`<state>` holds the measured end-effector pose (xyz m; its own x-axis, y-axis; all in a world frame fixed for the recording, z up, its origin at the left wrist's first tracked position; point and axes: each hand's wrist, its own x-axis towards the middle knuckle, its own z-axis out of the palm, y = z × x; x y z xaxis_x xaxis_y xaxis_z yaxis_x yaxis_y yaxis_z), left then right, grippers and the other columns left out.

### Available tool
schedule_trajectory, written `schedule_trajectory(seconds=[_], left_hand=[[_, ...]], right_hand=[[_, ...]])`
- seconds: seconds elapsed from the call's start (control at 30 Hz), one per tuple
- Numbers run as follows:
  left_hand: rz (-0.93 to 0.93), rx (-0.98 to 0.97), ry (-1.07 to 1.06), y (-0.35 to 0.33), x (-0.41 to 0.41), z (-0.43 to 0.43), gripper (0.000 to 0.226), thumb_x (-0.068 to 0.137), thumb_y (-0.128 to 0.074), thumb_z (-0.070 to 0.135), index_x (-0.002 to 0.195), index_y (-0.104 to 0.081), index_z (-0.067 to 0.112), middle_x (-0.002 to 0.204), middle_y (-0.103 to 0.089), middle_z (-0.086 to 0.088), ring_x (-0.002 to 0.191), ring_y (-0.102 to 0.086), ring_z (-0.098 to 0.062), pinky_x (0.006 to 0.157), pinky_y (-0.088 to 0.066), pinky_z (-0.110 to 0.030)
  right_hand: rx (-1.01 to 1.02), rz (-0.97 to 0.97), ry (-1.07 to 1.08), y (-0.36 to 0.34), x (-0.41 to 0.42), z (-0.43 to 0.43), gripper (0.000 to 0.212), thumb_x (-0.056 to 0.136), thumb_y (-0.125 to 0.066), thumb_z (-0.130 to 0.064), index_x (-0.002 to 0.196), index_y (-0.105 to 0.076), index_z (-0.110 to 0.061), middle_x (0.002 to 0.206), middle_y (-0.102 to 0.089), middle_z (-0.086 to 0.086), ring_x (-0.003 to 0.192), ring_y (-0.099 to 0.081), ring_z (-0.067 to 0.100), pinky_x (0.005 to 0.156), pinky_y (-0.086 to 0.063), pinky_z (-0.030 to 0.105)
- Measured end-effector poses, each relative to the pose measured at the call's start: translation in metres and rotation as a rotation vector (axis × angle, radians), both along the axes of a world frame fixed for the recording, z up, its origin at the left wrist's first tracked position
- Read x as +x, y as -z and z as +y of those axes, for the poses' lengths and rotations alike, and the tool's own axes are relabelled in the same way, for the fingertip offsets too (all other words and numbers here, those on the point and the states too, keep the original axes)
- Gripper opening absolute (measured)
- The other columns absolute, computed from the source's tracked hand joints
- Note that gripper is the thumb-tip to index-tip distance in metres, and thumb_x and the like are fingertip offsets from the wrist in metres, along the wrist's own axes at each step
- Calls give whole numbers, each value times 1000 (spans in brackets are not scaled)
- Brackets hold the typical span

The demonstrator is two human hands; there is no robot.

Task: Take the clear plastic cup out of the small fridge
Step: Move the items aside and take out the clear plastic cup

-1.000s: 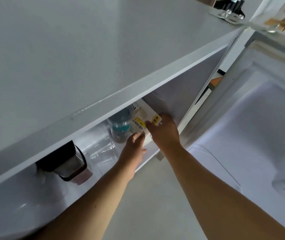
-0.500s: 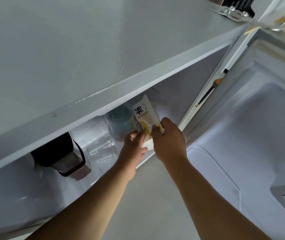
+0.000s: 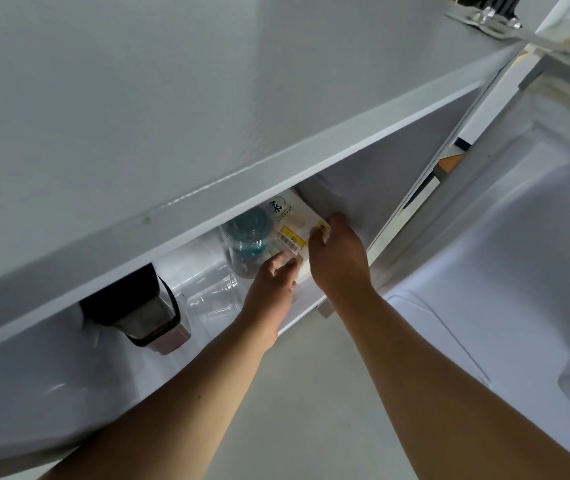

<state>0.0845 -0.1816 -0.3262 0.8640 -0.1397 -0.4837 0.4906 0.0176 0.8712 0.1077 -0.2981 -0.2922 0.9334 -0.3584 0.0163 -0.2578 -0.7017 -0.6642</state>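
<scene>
We see the right hand (image 3: 340, 258) gripping a white carton (image 3: 295, 220) w/ yellow barcode label, print unreadable, left hand (image 3: 273, 285) fingers spread loose by it, clear plastic cup (image 3: 216, 299) untouched in fridge (image 3: 207, 98).

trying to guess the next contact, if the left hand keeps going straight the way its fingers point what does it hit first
Most likely the white carton; the left hand already has its fingertips at the carton's lower edge, with the water bottle just beside. Depth is unclear.

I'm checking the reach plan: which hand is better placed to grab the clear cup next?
Probably the left hand. It hovers right beside the clear cup lying on the fridge shelf, fingers loose. The right hand is farther off, holding the white carton.
</scene>
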Motion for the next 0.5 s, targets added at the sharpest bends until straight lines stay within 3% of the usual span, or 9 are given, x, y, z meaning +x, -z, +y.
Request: schedule_trajectory(seconds=[0.07,0.1,0.17,0.27,0.37,0.43,0.5], left_hand=[[-4,12,-27,3,0,6,14,100,-53,24,100,-67,27,103,-71,4,85,-75,-4,79,-62,-27],[-9,19,-88,8,-2,12,23,105,-48,15,92,-65,25,92,-70,6,72,-75,-2,64,-60,-20],[-31,84,-279,8,-9,21,27,107,-47,14,87,-62,26,83,-70,8,69,-75,-8,49,-53,-13],[-109,101,-546,-3,-13,30,16,103,-49,22,94,-59,30,97,-71,2,78,-73,-17,50,-52,-16],[-179,79,-703,-18,-6,34,9,101,-54,33,93,-55,35,102,-66,8,87,-73,-22,60,-56,-28],[-223,45,-747,-29,1,35,2,100,-59,35,99,-58,36,101,-61,16,98,-73,-25,71,-60,-35],[-237,0,-761,-36,9,38,14,98,-63,37,111,-59,33,102,-60,21,99,-73,-24,69,-60,-33]], right_hand=[[-89,-7,-7,-5,-7,1,15,102,-59,-24,113,-51,-20,114,-66,7,79,-61,25,60,-41,25],[-168,-61,-19,-7,-11,2,26,98,-63,-23,121,-53,-19,121,-63,7,89,-62,29,66,-45,29],[-290,-225,-54,-14,-19,7,40,92,-69,-19,130,-56,-19,125,-61,7,104,-61,30,74,-46,32],[-148,-318,-78,-26,-18,23,34,94,-68,-18,127,-62,-20,122,-65,4,100,-63,21,80,-45,27],[108,-176,-56,-31,-8,38,27,100,-64,-24,127,-67,-25,123,-71,-2,98,-67,16,90,-51,26],[292,-69,-47,-32,-1,44,28,101,-63,-28,129,-67,-27,125,-73,-3,101,-73,24,100,-57,39],[403,-3,-44,-32,5,46,27,101,-62,-27,128,-68,-25,123,-75,1,98,-75,31,96,-60,49]])
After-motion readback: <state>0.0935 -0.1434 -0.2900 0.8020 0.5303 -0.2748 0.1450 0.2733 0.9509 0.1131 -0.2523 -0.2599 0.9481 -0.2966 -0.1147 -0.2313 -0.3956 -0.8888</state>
